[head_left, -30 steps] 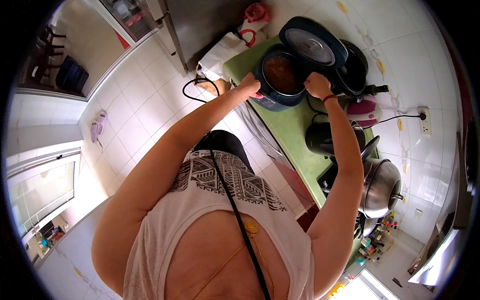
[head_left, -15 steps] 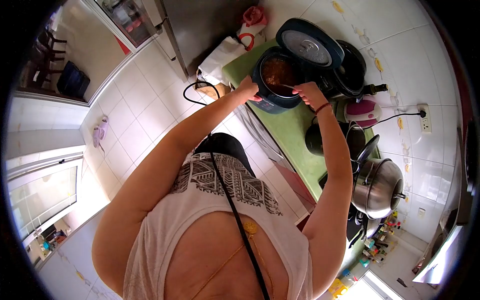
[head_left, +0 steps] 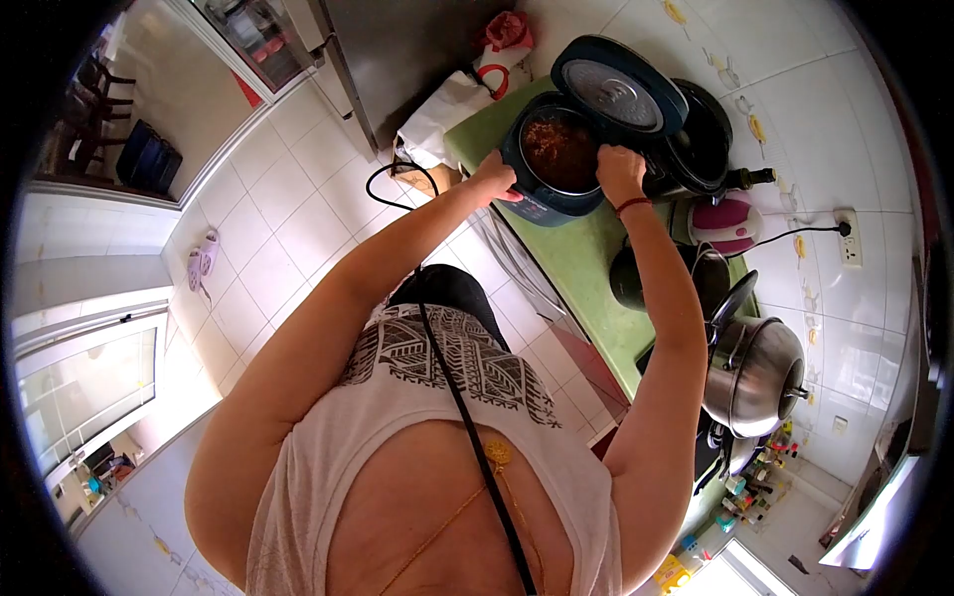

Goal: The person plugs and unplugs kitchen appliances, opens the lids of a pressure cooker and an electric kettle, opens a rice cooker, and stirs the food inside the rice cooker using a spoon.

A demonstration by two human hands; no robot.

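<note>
A dark blue rice cooker (head_left: 548,205) stands on the green counter with its lid (head_left: 620,85) raised. Reddish-brown food (head_left: 558,151) with small bits in it fills the lower part of the inner pot. My left hand (head_left: 494,180) grips the cooker's near left side, thumb on the outer wall. At the pot's right rim, my right hand (head_left: 621,169) is closed with its knuckles up. The thin pale spoon that showed in its fingers a moment ago is now hidden by the hand or the rim.
Right of the cooker are a black pan (head_left: 698,149), a bottle (head_left: 747,179), a purple-and-white appliance (head_left: 722,226) and a dark pot (head_left: 628,278). A steel steamer (head_left: 760,377) stands farther along the green counter (head_left: 602,323). A white bag (head_left: 434,121) leans at the counter's left end.
My right hand has risen slightly and turned over at the pot's right rim, and the spoon has gone out of sight. The food's surface has shifted. My left hand stays on the cooker.
</note>
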